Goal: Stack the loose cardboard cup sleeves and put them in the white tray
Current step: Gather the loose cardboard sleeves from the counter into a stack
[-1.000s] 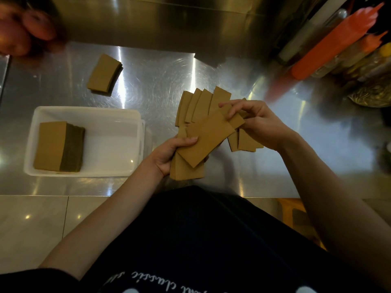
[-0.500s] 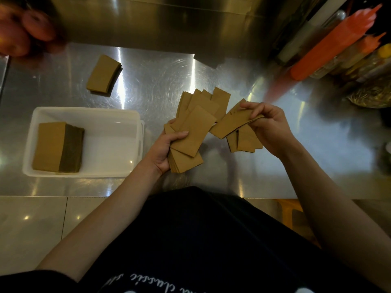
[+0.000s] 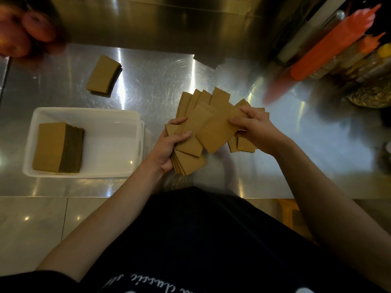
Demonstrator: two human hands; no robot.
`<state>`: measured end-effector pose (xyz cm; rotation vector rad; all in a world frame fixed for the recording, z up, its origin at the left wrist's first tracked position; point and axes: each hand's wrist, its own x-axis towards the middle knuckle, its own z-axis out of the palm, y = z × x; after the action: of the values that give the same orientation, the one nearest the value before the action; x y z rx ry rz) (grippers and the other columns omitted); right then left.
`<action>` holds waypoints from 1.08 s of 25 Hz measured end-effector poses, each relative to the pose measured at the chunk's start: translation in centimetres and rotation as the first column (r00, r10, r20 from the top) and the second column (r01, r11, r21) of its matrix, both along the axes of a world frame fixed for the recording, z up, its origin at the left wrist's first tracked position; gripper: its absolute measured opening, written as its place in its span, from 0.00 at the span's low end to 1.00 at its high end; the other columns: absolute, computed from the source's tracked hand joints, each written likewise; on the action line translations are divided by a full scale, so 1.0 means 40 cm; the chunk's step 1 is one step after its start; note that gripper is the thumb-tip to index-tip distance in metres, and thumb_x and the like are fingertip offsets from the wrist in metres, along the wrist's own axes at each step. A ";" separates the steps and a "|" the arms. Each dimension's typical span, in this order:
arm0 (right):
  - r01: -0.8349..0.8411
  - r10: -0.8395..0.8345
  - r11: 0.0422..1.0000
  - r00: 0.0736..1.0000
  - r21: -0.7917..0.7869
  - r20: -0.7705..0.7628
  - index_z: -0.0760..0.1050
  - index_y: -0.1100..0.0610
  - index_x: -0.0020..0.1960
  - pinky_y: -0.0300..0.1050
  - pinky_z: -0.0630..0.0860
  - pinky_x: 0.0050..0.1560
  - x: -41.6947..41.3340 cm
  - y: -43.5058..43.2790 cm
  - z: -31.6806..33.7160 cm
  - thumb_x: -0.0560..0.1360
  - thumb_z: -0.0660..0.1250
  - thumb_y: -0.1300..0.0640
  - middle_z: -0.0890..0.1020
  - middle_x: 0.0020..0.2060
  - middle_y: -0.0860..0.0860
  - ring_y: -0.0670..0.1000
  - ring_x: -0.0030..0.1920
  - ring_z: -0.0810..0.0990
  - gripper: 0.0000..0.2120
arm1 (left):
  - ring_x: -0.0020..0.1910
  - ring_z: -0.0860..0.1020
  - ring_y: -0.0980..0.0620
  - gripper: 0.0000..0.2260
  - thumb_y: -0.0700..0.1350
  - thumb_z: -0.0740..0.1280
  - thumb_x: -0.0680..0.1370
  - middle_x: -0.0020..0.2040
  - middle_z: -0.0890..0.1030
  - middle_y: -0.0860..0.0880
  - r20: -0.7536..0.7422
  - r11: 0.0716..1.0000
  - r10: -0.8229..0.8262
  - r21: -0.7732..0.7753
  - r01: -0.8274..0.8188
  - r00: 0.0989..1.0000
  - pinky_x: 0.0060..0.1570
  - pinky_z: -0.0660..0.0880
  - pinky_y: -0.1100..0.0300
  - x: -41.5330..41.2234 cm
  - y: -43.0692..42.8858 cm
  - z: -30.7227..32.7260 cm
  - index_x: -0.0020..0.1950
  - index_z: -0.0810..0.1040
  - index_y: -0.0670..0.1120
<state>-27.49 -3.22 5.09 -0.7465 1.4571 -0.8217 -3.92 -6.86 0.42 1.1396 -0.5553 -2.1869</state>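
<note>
My left hand (image 3: 167, 150) grips a thick bundle of brown cardboard sleeves (image 3: 189, 163) above the steel counter, thumb across the top one. My right hand (image 3: 255, 129) pinches a single sleeve (image 3: 218, 132) and holds it over that bundle, touching it. Several loose sleeves (image 3: 204, 98) lie fanned on the counter behind the hands, and more sleeves on the counter (image 3: 245, 145) peek from under my right hand. The white tray (image 3: 114, 144) sits to the left with a neat stack of sleeves (image 3: 55, 146) in its left half.
A small separate pile of sleeves (image 3: 103, 76) lies at the back left of the steel counter (image 3: 152, 81). Orange squeeze bottles (image 3: 330, 43) and jars crowd the back right. Red apples (image 3: 31, 28) sit at the far left corner. A steel wall rises behind.
My right hand picked a sleeve off the loose pile and brought it left onto the bundle in my left hand. The left hand stayed roughly in place.
</note>
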 end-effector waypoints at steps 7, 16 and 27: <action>-0.035 0.038 0.999 0.993 0.028 -0.114 0.73 0.56 0.65 0.35 0.80 0.43 0.066 -0.023 0.007 0.74 0.70 0.64 0.77 0.54 0.45 0.46 0.51 0.80 0.20 | 0.51 0.82 0.46 0.06 0.39 0.68 0.76 0.50 0.85 0.46 -0.090 0.999 -0.035 0.037 0.038 0.995 0.46 0.81 0.53 -0.002 -0.001 -0.009 0.48 0.77 0.50; -0.111 0.105 0.994 0.958 -0.007 -0.265 0.75 0.53 0.63 0.38 0.79 0.48 0.125 -0.026 0.000 0.70 0.76 0.59 0.74 0.53 0.46 0.46 0.50 0.78 0.23 | 0.45 0.85 0.45 0.14 0.38 0.60 0.78 0.47 0.86 0.43 -0.079 0.980 -0.127 0.147 0.137 0.989 0.43 0.83 0.51 -0.002 0.004 0.014 0.63 0.76 0.43; -0.199 0.107 0.973 0.835 -0.115 -0.540 0.77 0.54 0.46 0.40 0.75 0.31 0.086 -0.054 0.110 0.73 0.67 0.60 0.78 0.32 0.50 0.47 0.28 0.77 0.03 | 0.61 0.79 0.39 0.27 0.37 0.66 0.76 0.65 0.79 0.43 -0.066 0.997 -0.050 0.059 0.054 0.997 0.55 0.79 0.44 0.007 -0.002 -0.020 0.73 0.70 0.56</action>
<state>-24.05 -5.38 9.47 -1.2793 1.7999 -0.6401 -3.64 -6.95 -0.39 1.0932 -0.4993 -2.2905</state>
